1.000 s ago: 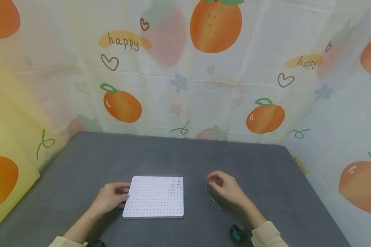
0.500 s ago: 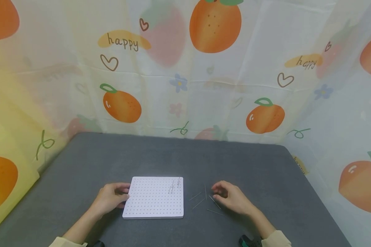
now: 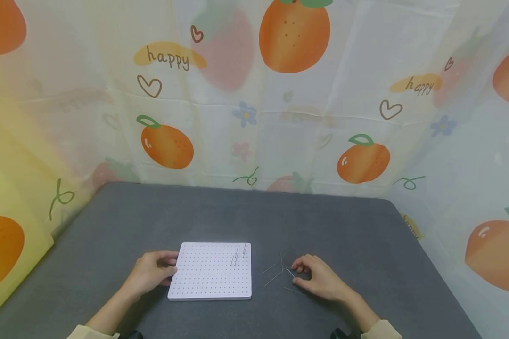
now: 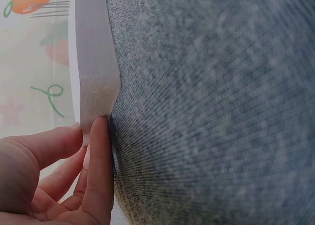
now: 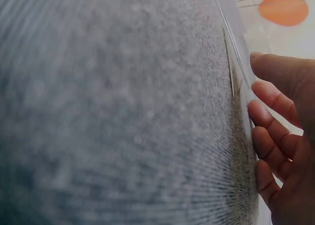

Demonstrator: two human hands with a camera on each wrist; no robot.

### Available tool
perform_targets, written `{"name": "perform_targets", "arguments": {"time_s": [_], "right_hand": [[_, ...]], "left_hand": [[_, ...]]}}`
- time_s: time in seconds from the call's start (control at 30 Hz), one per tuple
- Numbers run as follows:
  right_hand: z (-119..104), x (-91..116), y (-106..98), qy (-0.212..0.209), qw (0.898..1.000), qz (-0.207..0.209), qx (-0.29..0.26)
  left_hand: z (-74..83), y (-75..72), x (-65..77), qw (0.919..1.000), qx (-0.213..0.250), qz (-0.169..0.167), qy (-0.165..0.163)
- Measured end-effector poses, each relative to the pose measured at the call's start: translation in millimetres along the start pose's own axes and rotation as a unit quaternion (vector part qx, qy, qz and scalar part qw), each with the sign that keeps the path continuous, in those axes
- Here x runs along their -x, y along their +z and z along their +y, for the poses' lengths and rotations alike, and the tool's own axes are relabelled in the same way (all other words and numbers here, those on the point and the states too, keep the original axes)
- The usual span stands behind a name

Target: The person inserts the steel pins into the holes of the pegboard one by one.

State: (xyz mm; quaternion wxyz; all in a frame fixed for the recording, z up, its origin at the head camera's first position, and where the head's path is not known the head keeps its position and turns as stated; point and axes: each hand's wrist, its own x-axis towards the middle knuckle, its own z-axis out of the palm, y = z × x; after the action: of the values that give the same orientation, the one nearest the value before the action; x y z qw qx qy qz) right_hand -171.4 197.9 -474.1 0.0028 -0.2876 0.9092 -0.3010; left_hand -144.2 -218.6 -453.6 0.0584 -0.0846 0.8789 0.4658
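Note:
A white square pegboard (image 3: 208, 280) full of small holes lies on the grey table. Several thin metal pins (image 3: 237, 256) stand upright near its far right corner. My left hand (image 3: 146, 274) pinches the board's left edge; the left wrist view shows the thumb on the upper face and fingers (image 4: 98, 171) at the side and below. Right of the board lie several loose pins (image 3: 273, 279). Over one loose pin (image 3: 290, 272) is my right hand (image 3: 320, 280), its fingers gently bent and thumb apart from the index finger; no pin shows in its grasp.
The dark grey table (image 3: 186, 207) reaches back to a fruit-printed curtain (image 3: 220, 141), which also hangs along both sides. A black wrist device (image 3: 339, 334) sits by the right sleeve.
My right hand has come down and nearer to me, beside the loose pins, its thumb now near the middle pin. The left hand and board stay in place.

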Motion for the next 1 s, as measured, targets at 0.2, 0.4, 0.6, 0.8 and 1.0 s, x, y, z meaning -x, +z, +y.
{"name": "perform_targets", "arguments": {"time_s": [0.2,0.4,0.6,0.8,1.0], "right_hand": [[0,-1,2,0.015,1.0,-0.012,0.012],[-1,-1,3,0.013,1.0,-0.011,0.023],[0,-3,3,-0.002,1.0,-0.008,0.024],[3,-7,4,-0.006,1.0,0.004,0.03],[6,-11,4,-0.004,0.999,0.013,0.038]], "left_hand": [[-0.4,0.1,-0.4,1.0,0.0,0.001,0.001],[-0.7,0.3,-0.3,1.0,-0.002,0.002,0.002],[-0.4,0.2,-0.2,1.0,0.002,0.0,-0.002],[-0.3,-0.3,-0.1,1.0,0.007,-0.002,-0.003],[-0.2,-0.7,0.1,0.9999,0.015,-0.002,0.001]]}}
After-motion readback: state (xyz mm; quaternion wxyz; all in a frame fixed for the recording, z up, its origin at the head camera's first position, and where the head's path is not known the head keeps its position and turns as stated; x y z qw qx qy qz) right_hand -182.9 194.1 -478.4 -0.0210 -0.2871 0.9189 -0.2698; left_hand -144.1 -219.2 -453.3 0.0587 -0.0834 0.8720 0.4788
